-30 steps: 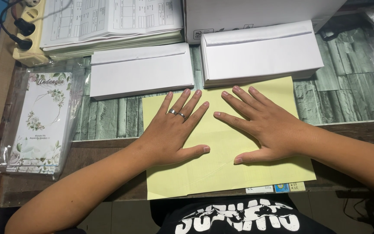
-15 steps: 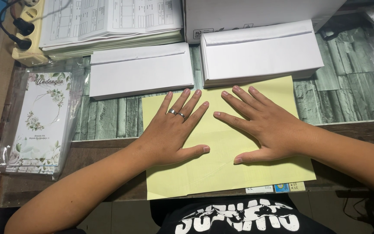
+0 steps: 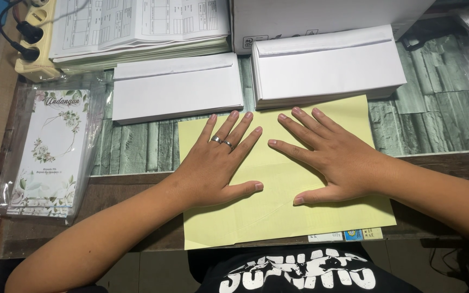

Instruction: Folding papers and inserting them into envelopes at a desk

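Our left hand (image 3: pixel 213 171) and right hand (image 3: pixel 332 160) lie flat, fingers spread and grasping nothing, on the yellow sheet (image 3: pixel 278 217) at the desk's (image 3: pixel 131 187) near edge. Uneven pressure could skew it or nudge the envelopes (image 3: pixel 327 65) beyond.

I see even, fairly bright light from above, sharp throughout. Soft short shadows sit under my palms on the pale yellow paper sheet (image 3: pixel 278 211). The clear plastic sleeve of floral cards (image 3: pixel 47 149) at left catches faint glare; corners bow slightly.
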